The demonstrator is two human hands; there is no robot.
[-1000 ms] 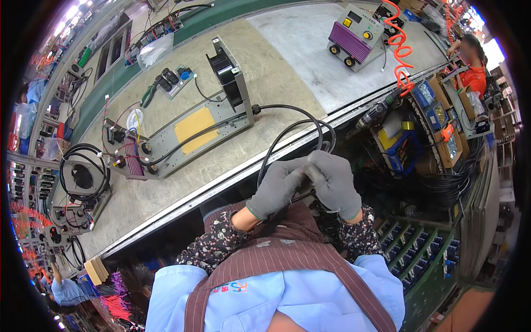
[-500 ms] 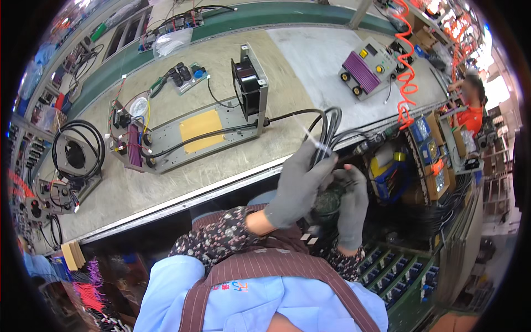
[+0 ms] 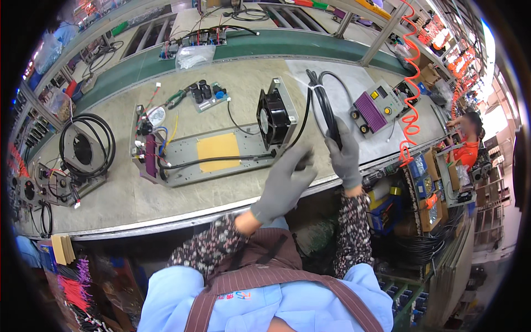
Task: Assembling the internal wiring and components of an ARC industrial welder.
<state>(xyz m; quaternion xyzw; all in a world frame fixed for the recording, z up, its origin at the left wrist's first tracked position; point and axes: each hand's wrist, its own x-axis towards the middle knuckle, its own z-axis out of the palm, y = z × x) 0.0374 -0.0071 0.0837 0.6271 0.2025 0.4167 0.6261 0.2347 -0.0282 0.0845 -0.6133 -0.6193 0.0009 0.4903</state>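
Observation:
My right hand (image 3: 345, 157), in a grey glove, is closed round the lower end of a folded bundle of black cable (image 3: 323, 105). A white tie circles the bundle near its upper end. From it the cable runs to a grey metal chassis (image 3: 188, 174) with a black fan (image 3: 274, 117) upright at its right end. My left hand (image 3: 285, 182), gloved too, hovers in front of the chassis at the bench edge. Its thumb and curled fingers are apart and hold nothing. A yellow sheet (image 3: 218, 153) lies in the chassis, and a purple heatsink (image 3: 150, 156) stands at its left end.
Behind the chassis lie a circuit board (image 3: 206, 97) and green-handled pliers (image 3: 176, 99). A purple-and-grey unit (image 3: 373, 108) stands right, beside a hanging red coiled hose (image 3: 410, 83). At left, another fan panel carries coiled cable (image 3: 110, 149). A power driver (image 3: 381, 174) sits near the right edge.
The cable bundle has gone from above my lap onto the bench, now tied and in my right hand. My left hand has let go of it and moved left.

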